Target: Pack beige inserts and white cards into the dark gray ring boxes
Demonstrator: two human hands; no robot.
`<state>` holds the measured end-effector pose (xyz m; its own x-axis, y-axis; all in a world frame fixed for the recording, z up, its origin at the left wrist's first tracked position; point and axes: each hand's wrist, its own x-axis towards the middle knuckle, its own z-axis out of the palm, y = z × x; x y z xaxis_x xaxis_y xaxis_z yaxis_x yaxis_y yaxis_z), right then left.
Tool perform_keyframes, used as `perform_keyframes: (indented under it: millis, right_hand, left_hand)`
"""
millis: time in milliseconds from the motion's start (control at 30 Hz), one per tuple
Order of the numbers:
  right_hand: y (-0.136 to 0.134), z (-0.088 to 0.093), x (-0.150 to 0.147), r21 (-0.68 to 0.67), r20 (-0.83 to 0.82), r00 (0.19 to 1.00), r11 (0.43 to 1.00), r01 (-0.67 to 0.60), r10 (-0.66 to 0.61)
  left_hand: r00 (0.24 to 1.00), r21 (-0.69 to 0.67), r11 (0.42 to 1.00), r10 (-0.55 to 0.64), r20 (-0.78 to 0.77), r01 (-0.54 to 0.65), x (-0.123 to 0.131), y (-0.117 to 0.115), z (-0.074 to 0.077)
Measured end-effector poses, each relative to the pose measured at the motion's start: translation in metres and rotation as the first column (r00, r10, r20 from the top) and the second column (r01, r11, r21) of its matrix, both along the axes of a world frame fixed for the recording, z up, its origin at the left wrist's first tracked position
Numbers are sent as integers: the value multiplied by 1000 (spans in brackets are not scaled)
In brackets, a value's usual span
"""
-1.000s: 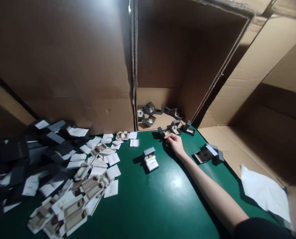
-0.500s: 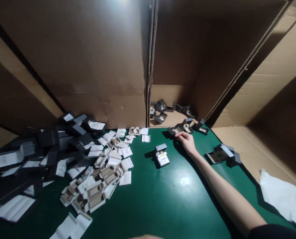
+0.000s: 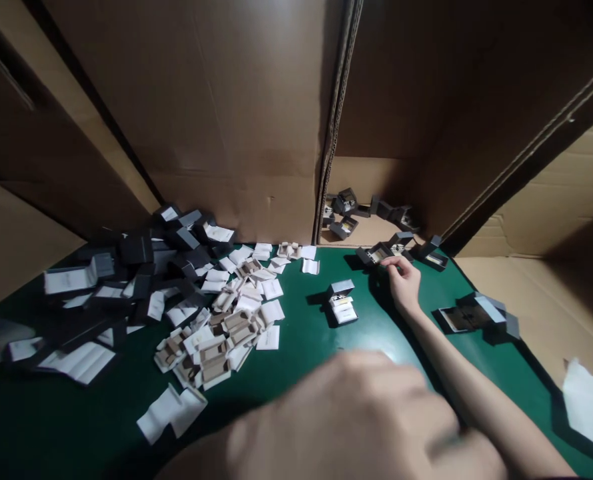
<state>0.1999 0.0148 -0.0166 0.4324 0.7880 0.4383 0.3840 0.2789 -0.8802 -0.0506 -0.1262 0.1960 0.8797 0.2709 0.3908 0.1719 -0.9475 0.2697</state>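
Note:
My right hand reaches far across the green table. Its bent fingers close on the edge of a small open grey box in a row of such boxes at the table's far edge. A big blurred shape low in the view is my left hand, close to the camera; its fingers are smeared. Another open grey box, with a white insert, stands alone left of my right hand.
A heap of white cards and beige inserts lies at left, with dark sleeves behind it. An open cardboard carton holds several small grey boxes. Two open boxes and white paper lie at right.
The view has swung left and down. My right hand has stayed at the far row of boxes and curled its fingers. My left hand has risen into the foreground.

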Motion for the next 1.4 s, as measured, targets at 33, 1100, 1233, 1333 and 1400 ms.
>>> perform_keyframes:
  millis: [33, 1100, 1233, 1333, 1400]
  right_hand:
    - [-1, 2, -1, 23, 47, 999, 1000, 7, -8]
    - [-16, 18, -22, 297, 251, 963, 940, -170, 95]
    - [-28, 21, -40, 346, 344, 910, 869, -353, 232]
    - [-33, 21, -48, 358, 403, 860, 810, -464, 314]
    - [-35, 21, -49, 316, 458, 816, 793, -520, 353]
  left_hand:
    - [999, -20, 999, 38, -26, -38, -4, 13, -5]
    - [546, -57, 544, 838, -7, -837, -19, 144, -178]
    - [566, -102, 566, 824, 35, -818, -19, 145, -179]
    - [579, -149, 591, 807, 118, -793, -18, 145, -173]
    - [645, -265, 652, 753, 126, -710, -19, 145, -165]
